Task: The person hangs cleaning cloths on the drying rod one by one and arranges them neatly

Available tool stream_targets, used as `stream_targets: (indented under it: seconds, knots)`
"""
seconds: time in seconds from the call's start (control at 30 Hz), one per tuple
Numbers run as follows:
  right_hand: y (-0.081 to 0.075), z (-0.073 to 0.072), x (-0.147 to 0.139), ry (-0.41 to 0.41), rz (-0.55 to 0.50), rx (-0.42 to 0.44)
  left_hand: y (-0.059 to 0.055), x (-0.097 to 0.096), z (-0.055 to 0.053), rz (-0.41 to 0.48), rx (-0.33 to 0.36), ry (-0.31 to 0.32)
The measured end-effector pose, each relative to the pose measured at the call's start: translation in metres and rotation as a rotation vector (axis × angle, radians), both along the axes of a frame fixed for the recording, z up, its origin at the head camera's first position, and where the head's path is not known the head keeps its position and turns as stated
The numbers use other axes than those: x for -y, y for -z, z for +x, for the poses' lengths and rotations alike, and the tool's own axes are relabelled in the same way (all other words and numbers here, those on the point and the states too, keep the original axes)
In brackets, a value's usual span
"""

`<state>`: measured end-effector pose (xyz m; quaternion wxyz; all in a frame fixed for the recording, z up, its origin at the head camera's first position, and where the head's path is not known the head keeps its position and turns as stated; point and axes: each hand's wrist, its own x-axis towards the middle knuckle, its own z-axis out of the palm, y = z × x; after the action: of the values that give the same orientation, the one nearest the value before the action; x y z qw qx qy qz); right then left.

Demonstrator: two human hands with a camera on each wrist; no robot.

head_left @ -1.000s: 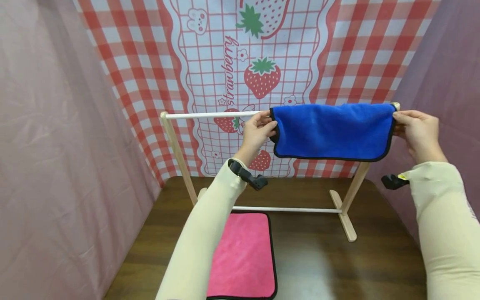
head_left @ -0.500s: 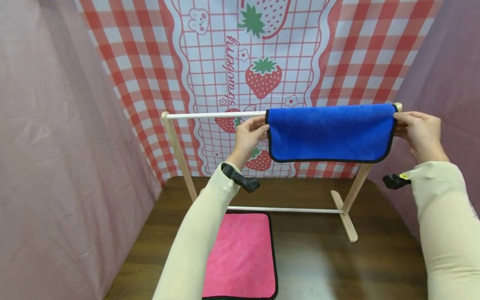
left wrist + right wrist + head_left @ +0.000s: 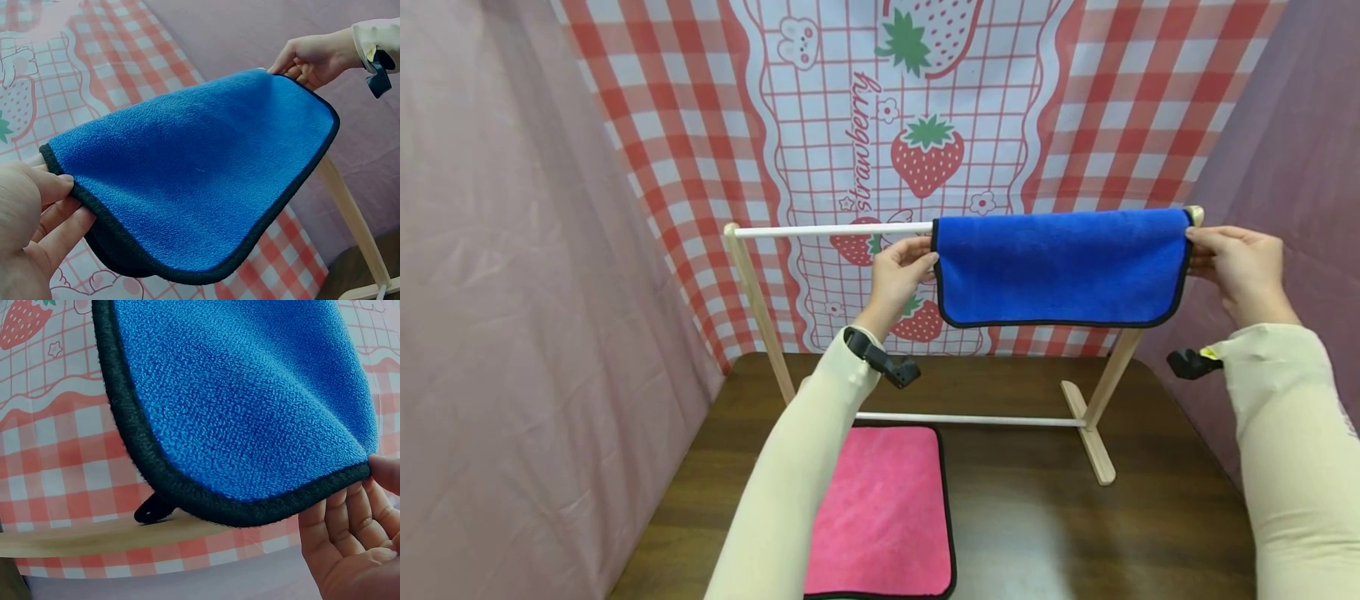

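On the left hangs a pale pink curtain. Next to it is a wooden post, and a white bar runs from its top toward the right. Lower down, a pink cloth with a black edge lies flat on the brown surface, partly hidden by the left sleeve.

The left hand pinches the left edge of the blue cloth between thumb and fingers, just below the bar. The blue cloth is bright, soft and fuzzy, with a thick black edge and round bottom corners. A little black loop pokes out under its edge in the right wrist view. It hangs folded over the right part of the bar, with its front flap pointing down. Its long way goes side to side, along the bar, almost level. The right hand pinches its right edge with thumb and fingers, close to the right post. Farthest right is a purple curtain.
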<state>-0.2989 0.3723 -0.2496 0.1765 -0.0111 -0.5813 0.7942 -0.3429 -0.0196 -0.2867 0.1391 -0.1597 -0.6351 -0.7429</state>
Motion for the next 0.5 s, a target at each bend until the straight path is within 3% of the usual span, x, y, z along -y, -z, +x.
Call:
stream_targets:
  seconds: [0.27,0.5]
  knots:
    - [0.0014,0.0014,-0.0013,-0.02,0.015,0.007,-0.0022,-0.0005,0.005,-0.029,0.053,0.01]
    - [0.0068,0.0042,-0.0067,-0.094,0.064,0.057,0.0005,-0.002,0.0076,-0.015,0.101,0.052]
